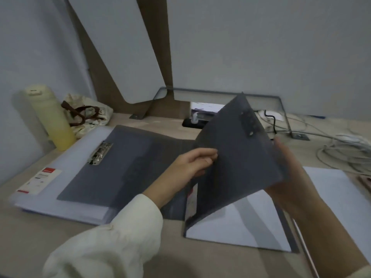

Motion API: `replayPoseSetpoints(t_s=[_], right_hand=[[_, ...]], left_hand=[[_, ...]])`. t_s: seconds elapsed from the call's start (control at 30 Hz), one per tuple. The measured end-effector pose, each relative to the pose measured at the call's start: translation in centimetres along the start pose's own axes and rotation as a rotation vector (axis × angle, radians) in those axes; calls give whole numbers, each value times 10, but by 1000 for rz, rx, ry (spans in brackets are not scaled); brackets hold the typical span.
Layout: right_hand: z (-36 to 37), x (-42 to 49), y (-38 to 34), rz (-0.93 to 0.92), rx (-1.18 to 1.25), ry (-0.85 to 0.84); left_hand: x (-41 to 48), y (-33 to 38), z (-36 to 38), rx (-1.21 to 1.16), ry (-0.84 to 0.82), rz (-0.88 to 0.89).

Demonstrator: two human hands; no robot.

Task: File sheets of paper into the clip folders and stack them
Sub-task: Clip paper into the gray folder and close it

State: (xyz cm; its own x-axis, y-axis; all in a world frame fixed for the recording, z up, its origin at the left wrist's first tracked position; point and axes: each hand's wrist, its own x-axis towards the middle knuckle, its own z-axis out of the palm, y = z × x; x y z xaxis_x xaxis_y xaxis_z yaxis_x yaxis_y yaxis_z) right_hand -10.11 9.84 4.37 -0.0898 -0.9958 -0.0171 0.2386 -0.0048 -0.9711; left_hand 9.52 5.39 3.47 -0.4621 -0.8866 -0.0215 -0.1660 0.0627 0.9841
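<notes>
Sleeve (104, 243) white, at the tabletop's (200, 263) front edge, left of centre. Left hand (192, 163) pinches the left edge of the cover (236, 157), thumb on the near face. Cover is dark, see-through, lifted and tilted over its folder (189, 213), which lies front-centre with a white sheet (236, 223) inside. Right hand (289, 177) sits at the cover's right edge, mostly behind it; can't tell if the fingers grip or just prop it. Second folder (128, 167) lies open and flat toward the left edge, on a pale stack (60, 189), metal clip (99, 153) up. Loose paper (331, 189) just right of the held folder. Yellow bottle (52, 119) and cloth bag (88, 115) at the rear left corner. Cables (345, 149) at the rear right.
</notes>
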Motion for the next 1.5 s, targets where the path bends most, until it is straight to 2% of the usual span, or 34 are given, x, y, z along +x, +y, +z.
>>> replayPoseSetpoints(t_s=[0.07,0.17,0.37,0.53,0.7,1.0,1.17,1.3,1.37,1.4,1.43,1.5], right_hand=[[-19,-12,-7,23,47,-6],[-52,-19,4,145,-14,113],[-85,-23,29,366,-251,216],[-88,-22,41,392,-393,240],[-89,-19,38,346,-407,250],[-55,-9,39,308,14,51],[-17,7,44,280,73,27],[1,14,52,362,245,-30],[1,14,52,386,323,-36],[0,13,52,387,348,-21],[-2,12,50,378,365,-7],[-8,8,45,331,381,36]], left_hand=[[6,-17,14,96,-3,-115],[10,-46,25,196,63,-334],[5,-60,26,-59,228,-463],[-5,-64,29,-193,160,-547],[-5,-57,25,-378,256,-399],[-31,-11,-21,-352,290,-182],[-53,-1,-48,-726,345,-50],[-63,-12,-51,-1030,274,73],[-57,-30,-43,-907,351,26],[-53,-39,-36,-695,382,-15],[-49,-51,-27,-364,386,-25],[-41,-74,-9,324,199,1]])
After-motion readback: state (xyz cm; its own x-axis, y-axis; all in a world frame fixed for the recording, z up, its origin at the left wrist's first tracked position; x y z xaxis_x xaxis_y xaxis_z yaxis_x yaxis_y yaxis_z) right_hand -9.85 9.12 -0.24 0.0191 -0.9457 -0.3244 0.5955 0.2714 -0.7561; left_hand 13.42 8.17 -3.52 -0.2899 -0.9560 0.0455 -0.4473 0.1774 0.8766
